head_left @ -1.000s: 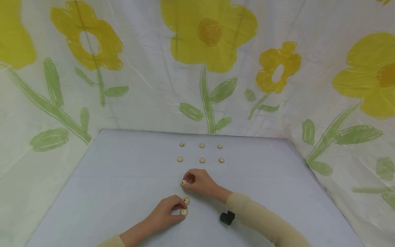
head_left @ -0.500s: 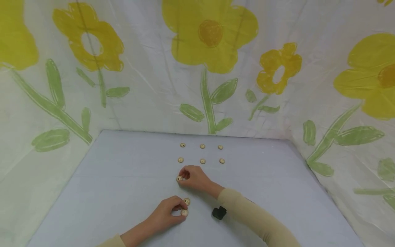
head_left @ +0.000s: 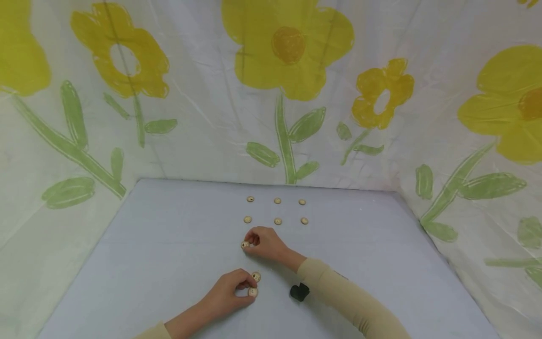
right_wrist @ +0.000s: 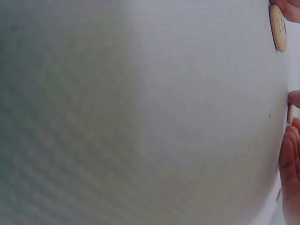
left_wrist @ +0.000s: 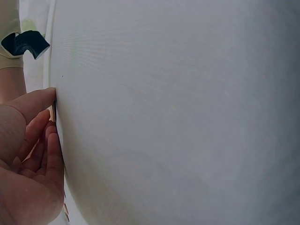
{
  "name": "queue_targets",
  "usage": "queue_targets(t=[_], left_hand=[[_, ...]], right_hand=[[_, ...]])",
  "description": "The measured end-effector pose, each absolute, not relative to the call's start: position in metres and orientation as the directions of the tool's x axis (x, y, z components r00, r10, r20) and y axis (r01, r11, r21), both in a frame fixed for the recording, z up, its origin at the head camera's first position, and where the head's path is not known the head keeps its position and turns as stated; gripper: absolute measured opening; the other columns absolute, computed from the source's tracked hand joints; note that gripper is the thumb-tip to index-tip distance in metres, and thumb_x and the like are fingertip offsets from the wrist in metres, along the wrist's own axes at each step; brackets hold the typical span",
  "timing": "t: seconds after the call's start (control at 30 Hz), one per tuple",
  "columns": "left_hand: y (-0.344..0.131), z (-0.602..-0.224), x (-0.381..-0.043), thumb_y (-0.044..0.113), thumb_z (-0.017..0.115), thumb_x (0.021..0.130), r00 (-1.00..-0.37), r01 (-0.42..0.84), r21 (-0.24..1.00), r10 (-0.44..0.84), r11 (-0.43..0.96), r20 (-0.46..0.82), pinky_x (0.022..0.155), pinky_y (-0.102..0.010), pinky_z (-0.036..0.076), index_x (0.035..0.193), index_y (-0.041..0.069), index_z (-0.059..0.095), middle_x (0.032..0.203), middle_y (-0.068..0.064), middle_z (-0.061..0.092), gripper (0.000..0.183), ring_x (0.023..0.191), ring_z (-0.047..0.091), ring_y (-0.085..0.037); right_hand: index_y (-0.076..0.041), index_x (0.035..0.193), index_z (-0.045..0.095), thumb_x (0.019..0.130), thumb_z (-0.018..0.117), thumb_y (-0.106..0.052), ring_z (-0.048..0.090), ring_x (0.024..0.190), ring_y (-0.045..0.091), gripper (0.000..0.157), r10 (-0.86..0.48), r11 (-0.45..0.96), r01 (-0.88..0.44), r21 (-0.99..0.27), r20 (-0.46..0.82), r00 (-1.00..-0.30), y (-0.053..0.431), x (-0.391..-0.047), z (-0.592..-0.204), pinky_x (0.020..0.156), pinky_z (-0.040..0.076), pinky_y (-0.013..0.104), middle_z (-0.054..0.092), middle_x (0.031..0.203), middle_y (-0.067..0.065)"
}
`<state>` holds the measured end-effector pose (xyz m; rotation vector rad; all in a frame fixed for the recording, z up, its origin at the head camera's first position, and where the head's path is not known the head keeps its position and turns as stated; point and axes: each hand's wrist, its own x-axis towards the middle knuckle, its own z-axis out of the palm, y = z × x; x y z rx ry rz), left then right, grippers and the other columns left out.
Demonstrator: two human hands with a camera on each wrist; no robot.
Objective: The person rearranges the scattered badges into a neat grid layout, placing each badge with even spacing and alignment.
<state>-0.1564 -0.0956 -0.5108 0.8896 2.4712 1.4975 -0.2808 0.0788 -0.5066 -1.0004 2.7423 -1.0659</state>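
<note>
My left hand (head_left: pixel 228 290) pinches a pale round wooden disc (head_left: pixel 252 292) at the table surface, between thumb and fingers. Just beyond it lies a second disc (head_left: pixel 256 277) with a dark spot, close to the fingertips. Farther up, my right hand (head_left: pixel 267 244) pinches another wooden disc (head_left: pixel 245 245) with dark marks. In the left wrist view, only a thin edge of the disc (left_wrist: pixel 53 110) shows between thumb and fingers. The right wrist view catches a disc (right_wrist: pixel 279 29) with dark marks by a fingertip, and the edge of another disc (right_wrist: pixel 290 114) between fingers lower down.
Beyond my right hand, several wooden discs lie in two rows, among them a middle disc (head_left: pixel 277 221) in the nearer row. A black device (head_left: pixel 299 292) sits under the right sleeve (head_left: pixel 343 292). A flower-printed cloth (head_left: pixel 203 141) borders the pale table (head_left: pixel 161 245).
My right hand has moved left and slightly away from me with its disc, then almost stopped. The left hand has kept its place, and the lying discs have not moved.
</note>
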Motion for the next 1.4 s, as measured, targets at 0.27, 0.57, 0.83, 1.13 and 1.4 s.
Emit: queue_targets(t=[0.27, 0.57, 0.83, 1.13, 1.4], left_hand=[[-0.094, -0.512, -0.157, 0.01, 0.075, 0.085, -0.815, 0.437, 0.837, 0.54, 0.33, 0.212, 0.078, -0.024, 0.051, 0.097, 0.014, 0.065, 0.096, 0.006, 0.061, 0.016, 0.087, 0.058, -0.009], [-0.094, -0.512, -0.157, 0.011, 0.075, 0.085, -0.816, 0.423, 0.842, 0.544, 0.334, 0.194, 0.08, -0.024, 0.052, 0.098, 0.014, 0.065, 0.097, 0.006, 0.062, 0.017, 0.089, 0.059, -0.01], [-0.093, -0.512, -0.158, 0.012, 0.075, 0.085, -0.817, 0.417, 0.842, 0.547, 0.343, 0.181, 0.079, -0.024, 0.051, 0.098, 0.014, 0.065, 0.097, 0.006, 0.061, 0.017, 0.089, 0.058, -0.009], [-0.094, -0.509, -0.156, 0.008, 0.075, 0.084, -0.807, 0.447, 0.827, 0.551, 0.34, 0.21, 0.078, -0.026, 0.052, 0.097, 0.012, 0.065, 0.097, 0.004, 0.062, 0.017, 0.088, 0.058, -0.009], [-0.1, -0.506, -0.156, 0.008, 0.076, 0.082, -0.813, 0.453, 0.813, 0.544, 0.366, 0.208, 0.077, -0.025, 0.052, 0.097, 0.011, 0.065, 0.096, 0.003, 0.063, 0.019, 0.087, 0.059, -0.01]], right_hand=[[-0.01, 0.093, 0.068, 0.082, 0.079, -0.017, 0.053, 0.071, 0.004, 0.018, -0.57, 0.54, -0.561, -0.627, 0.218, -0.792, 0.081, -0.279, -0.508, 0.064, 0.046, 0.017, 0.061, 0.079, -0.003], [-0.01, 0.097, 0.067, 0.082, 0.079, -0.018, 0.052, 0.072, 0.004, 0.02, -0.572, 0.53, -0.576, -0.623, 0.239, -0.785, 0.084, -0.278, -0.513, 0.065, 0.046, 0.017, 0.06, 0.081, -0.002], [-0.01, 0.1, 0.066, 0.082, 0.078, -0.019, 0.054, 0.074, 0.006, 0.023, -0.549, 0.532, -0.552, -0.642, 0.235, -0.802, 0.086, -0.273, -0.512, 0.066, 0.046, 0.018, 0.062, 0.084, -0.002], [-0.013, 0.102, 0.067, 0.082, 0.079, -0.025, 0.054, 0.074, 0.003, 0.026, -0.522, 0.513, -0.515, -0.687, 0.226, -0.822, 0.097, -0.264, -0.512, 0.066, 0.048, 0.019, 0.063, 0.084, -0.005], [-0.013, 0.102, 0.067, 0.083, 0.079, -0.025, 0.054, 0.074, 0.004, 0.026, -0.52, 0.502, -0.479, -0.72, 0.191, -0.832, 0.107, -0.25, -0.51, 0.065, 0.048, 0.019, 0.062, 0.084, -0.007]])
